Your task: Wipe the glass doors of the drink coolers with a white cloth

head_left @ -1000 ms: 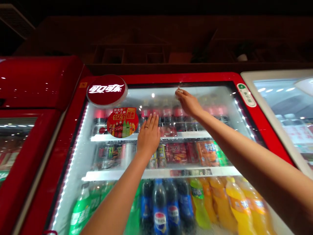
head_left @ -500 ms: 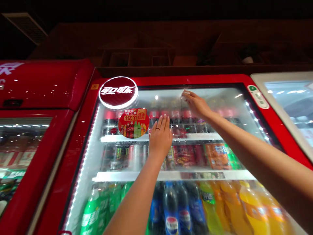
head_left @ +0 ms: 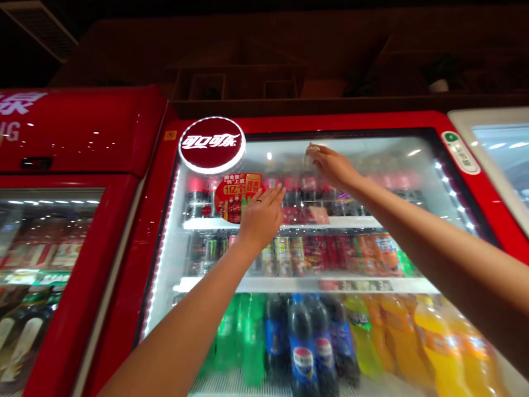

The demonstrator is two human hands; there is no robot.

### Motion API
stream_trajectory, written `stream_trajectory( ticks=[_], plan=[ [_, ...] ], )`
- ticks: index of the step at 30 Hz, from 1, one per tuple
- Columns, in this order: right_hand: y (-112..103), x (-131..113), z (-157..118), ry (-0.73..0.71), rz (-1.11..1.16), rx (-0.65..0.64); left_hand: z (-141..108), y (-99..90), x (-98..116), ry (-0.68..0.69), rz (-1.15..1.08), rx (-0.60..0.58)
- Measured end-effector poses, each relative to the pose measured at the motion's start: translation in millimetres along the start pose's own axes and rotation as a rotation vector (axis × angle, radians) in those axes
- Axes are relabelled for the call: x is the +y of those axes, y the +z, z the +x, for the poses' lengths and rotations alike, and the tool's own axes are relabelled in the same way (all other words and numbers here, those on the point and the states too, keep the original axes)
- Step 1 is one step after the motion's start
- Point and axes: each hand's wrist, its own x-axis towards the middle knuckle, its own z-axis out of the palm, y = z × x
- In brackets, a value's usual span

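Note:
A red-framed drinks fridge (head_left: pixel 330 122) has a glass door, with bottles and cans on shelves behind it. My left hand (head_left: pixel 263 216) lies against the glass, palm forward and fingers extended, partly over the edge of a round red sticker (head_left: pixel 231 194). Higher up and to the right, my right hand (head_left: pixel 333 165) is at the upper part of the glass, its fingers bent together round something small and pale that I cannot make out. A lit round sign (head_left: pixel 212 144) sits at the door's top left corner.
Another red fridge (head_left: pixel 78 132) stands at the left, and a white-framed one (head_left: pixel 475 118) at the right. Above are dark wooden shelves with a small white pot (head_left: pixel 438 85). A vent is in the ceiling at the top left.
The view has shifted, so the fridge appears farther right and slightly higher. My left hand has moved left relative to the glass, now overlapping the sticker. My right hand has moved slightly left relative to the door.

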Motion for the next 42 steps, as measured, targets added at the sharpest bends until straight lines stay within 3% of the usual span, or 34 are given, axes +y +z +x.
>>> stream_trajectory(
  ticks=[3, 7, 13, 17, 22, 27, 31, 34, 37, 42],
  plan=[
    [24, -25, 8, 0.002, 0.046, 0.047, -19, -8.5, -28, -0.110, 0.027, 0.082],
    [33, -43, -7, -0.058, 0.080, 0.029, -39, -5.7, -47, -0.126, 0.095, 0.037],
    [13, -32, -24, -0.045, 0.001, -0.021, -43, 1.7, -44, -0.116, 0.134, 0.055],
    [28, -45, -1, 0.037, -0.015, 0.055, -43, 2.3, -43, -0.120, 0.123, 0.060],
    [51, -69, 9, -0.022, 0.042, 0.049, -45, 2.7, -45, -0.115, 0.094, 0.077],
    [38, -62, -15, -0.068, 0.062, -0.019, -45, 1.8, -45, -0.111, 0.068, 0.085],
    [40, -60, -6, 0.018, 0.050, 0.053, -45, 1.0, -46, -0.102, 0.072, 0.070],
    [59, -77, 17, 0.047, 0.068, 0.098, -44, 0.6, -46, -0.085, 0.084, 0.069],
    [76, -105, 32, 0.007, 0.097, 0.066, -44, -0.6, -46, -0.088, 0.090, 0.060],
    [74, -130, 15, -0.082, 0.107, -0.039, -48, -3.9, -45, -0.089, 0.053, 0.032]
  ],
)
